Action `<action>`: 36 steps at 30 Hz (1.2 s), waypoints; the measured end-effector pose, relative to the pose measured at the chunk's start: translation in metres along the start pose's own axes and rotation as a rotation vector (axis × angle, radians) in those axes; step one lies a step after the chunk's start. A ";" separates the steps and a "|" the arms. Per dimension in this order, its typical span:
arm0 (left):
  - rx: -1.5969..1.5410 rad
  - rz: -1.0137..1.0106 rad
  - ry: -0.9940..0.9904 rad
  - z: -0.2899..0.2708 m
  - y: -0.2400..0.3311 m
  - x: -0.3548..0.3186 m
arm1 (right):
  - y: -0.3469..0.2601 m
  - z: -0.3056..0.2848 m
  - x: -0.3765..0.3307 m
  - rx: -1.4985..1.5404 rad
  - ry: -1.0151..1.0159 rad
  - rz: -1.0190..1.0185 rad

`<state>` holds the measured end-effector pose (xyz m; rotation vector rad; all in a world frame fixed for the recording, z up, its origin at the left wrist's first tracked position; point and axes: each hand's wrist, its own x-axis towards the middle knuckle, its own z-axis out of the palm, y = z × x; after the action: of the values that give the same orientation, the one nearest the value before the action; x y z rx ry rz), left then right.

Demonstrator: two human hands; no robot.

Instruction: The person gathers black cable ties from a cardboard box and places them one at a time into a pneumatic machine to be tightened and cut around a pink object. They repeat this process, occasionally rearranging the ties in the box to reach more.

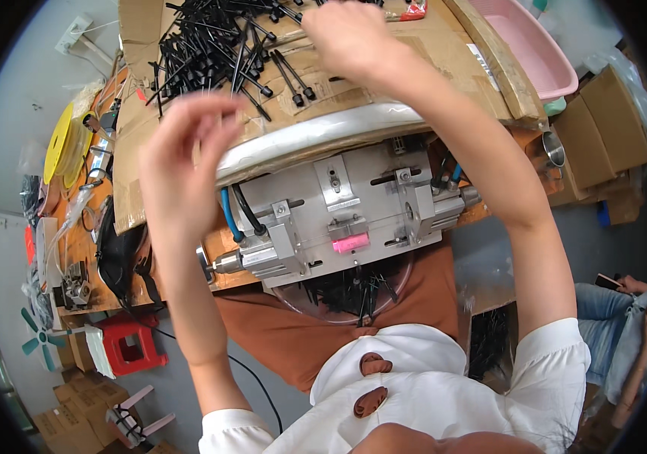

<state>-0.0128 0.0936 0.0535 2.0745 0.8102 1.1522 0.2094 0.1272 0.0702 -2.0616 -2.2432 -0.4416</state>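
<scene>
My right hand (350, 41) reaches over the far edge of a heap of black rods with knobbed ends (214, 45). Its fingers are curled closed, and what they hold, if anything, is hidden. My left hand (195, 144), smeared by motion, hovers over the near left part of the cardboard sheet (384, 91) that carries the rods. Two rods (293, 79) lie apart from the heap, between my hands. Nearer to me is a metal fixture (304, 204) with a cylinder on each side and a pink block (350, 243) at its front.
A padded white roll (323, 134) edges the cardboard. More black rods fill a clear bowl (323, 310) on my lap. A pink basin (527, 49) stands far right, a yellow spool (66, 144) left, a red stool (130, 344) lower left. Another person (618, 325) sits at right.
</scene>
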 end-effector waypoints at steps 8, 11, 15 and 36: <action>0.507 0.056 -0.132 0.102 0.030 -0.168 | 0.064 -0.032 -0.054 1.161 0.194 0.160; 0.634 -0.053 -0.205 0.125 0.019 -0.179 | 0.064 -0.028 -0.080 1.822 0.151 0.094; 0.684 -0.021 -0.218 0.133 0.011 -0.180 | 0.061 -0.023 -0.115 1.796 0.340 0.144; 0.501 0.061 -0.165 0.062 -0.020 0.045 | -0.092 0.076 -0.255 0.764 0.197 -0.052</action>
<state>0.0567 0.1259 0.0343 2.5756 1.0389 0.8508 0.1559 -0.1063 -0.0784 -1.4902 -1.9210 0.1913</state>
